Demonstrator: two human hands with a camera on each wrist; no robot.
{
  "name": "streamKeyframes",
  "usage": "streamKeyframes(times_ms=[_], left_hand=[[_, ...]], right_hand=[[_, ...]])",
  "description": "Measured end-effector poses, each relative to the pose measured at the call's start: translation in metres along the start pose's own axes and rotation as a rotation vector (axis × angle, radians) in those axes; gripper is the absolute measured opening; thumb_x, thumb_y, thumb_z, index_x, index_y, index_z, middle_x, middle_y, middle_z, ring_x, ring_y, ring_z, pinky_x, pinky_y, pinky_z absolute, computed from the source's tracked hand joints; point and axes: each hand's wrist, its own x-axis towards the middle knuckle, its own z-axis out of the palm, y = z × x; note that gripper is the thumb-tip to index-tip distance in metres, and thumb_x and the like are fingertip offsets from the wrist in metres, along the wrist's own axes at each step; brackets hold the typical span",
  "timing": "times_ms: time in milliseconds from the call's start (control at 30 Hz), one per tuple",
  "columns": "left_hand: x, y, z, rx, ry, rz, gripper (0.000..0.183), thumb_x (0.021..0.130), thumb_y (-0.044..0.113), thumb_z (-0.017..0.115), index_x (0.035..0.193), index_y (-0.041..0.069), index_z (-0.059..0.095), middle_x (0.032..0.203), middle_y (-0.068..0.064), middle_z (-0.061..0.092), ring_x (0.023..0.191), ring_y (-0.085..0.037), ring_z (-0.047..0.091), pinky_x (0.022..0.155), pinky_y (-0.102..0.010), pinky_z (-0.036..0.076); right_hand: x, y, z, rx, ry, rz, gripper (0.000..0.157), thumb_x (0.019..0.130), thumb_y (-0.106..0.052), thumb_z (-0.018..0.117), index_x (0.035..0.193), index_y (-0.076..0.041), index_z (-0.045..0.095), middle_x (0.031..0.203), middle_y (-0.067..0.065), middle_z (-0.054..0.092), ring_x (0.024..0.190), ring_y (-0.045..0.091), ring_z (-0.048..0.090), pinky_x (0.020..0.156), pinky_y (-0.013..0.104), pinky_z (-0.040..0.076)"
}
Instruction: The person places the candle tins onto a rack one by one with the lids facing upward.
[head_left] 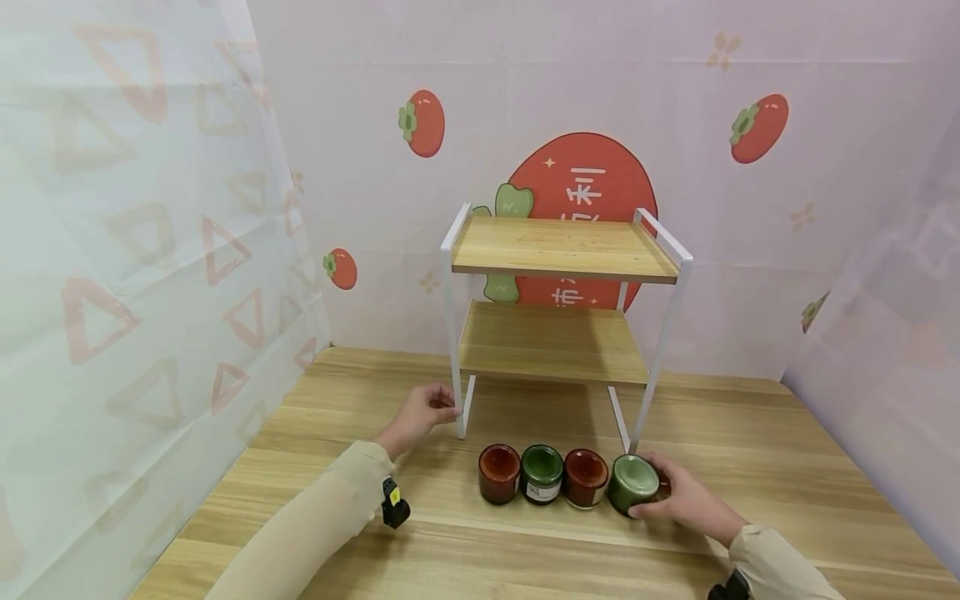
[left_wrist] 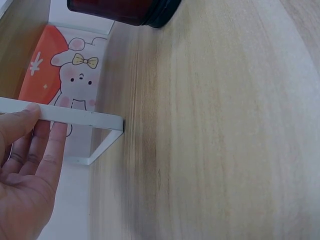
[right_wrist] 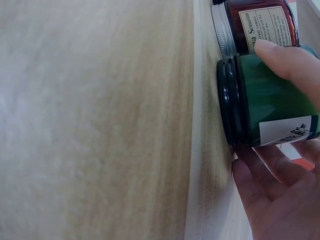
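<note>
My left hand [head_left: 423,414] holds the front left leg of a white-framed, two-tier wooden shelf [head_left: 555,248]. In the left wrist view the thumb lies on the white leg [left_wrist: 85,116] with the fingers behind it. My right hand [head_left: 686,500] grips a green glass candle jar [head_left: 632,485] at the right end of a row. That jar stands bottom up, its black lid [right_wrist: 231,102] toward the table. Left of it in the row are a red-brown jar [head_left: 584,477], a dark green jar [head_left: 542,473] and another red-brown jar [head_left: 499,472].
The shelf stands just behind the row of jars on a wooden table [head_left: 480,550]. A printed cloth [head_left: 360,100] with persimmon pictures hangs behind, and a patterned white cloth [head_left: 150,292] borders the left side.
</note>
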Motion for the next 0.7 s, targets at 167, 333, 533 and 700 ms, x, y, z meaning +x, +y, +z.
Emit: streamKeyframes(times_ms=[167, 333, 533, 700], left_hand=[[-0.0007, 0.0007, 0.0004, 0.003, 0.005, -0.003, 0.016, 0.087, -0.003, 0.067, 0.099, -0.009, 0.058, 0.089, -0.011, 0.062, 0.081, -0.014, 0.059, 0.077, -0.030, 0.056], [-0.0007, 0.0011, 0.0009, 0.004, 0.002, -0.007, 0.017, 0.087, -0.004, 0.066, 0.100, -0.010, 0.058, 0.090, -0.010, 0.062, 0.081, -0.014, 0.059, 0.078, -0.031, 0.056], [-0.0003, 0.0006, 0.0010, 0.012, 0.000, 0.003, 0.017, 0.087, -0.002, 0.067, 0.100, -0.009, 0.058, 0.090, -0.011, 0.062, 0.081, -0.014, 0.059, 0.077, -0.029, 0.056], [0.0005, -0.0003, 0.0004, 0.009, 0.004, 0.003, 0.015, 0.087, -0.002, 0.066, 0.099, -0.008, 0.058, 0.090, -0.011, 0.062, 0.081, -0.014, 0.059, 0.076, -0.028, 0.056]], right_hand=[[0.0000, -0.0003, 0.0011, -0.022, 0.007, -0.015, 0.082, 0.068, -0.026, 0.087, 0.131, 0.007, 0.047, 0.123, 0.020, 0.060, 0.109, 0.032, 0.058, 0.088, 0.025, 0.047], [-0.0009, -0.0005, 0.0015, -0.018, 0.001, -0.016, 0.082, 0.067, -0.024, 0.088, 0.131, 0.007, 0.047, 0.122, 0.020, 0.060, 0.109, 0.033, 0.058, 0.088, 0.027, 0.048], [0.0000, -0.0008, 0.0015, -0.069, 0.016, 0.004, 0.085, 0.066, -0.027, 0.089, 0.131, 0.009, 0.047, 0.122, 0.020, 0.060, 0.109, 0.034, 0.058, 0.091, 0.042, 0.049], [0.0023, -0.0058, -0.0012, -0.086, -0.006, -0.041, 0.079, 0.067, -0.028, 0.087, 0.126, 0.009, 0.050, 0.118, 0.017, 0.062, 0.105, 0.026, 0.060, 0.088, 0.032, 0.049]])
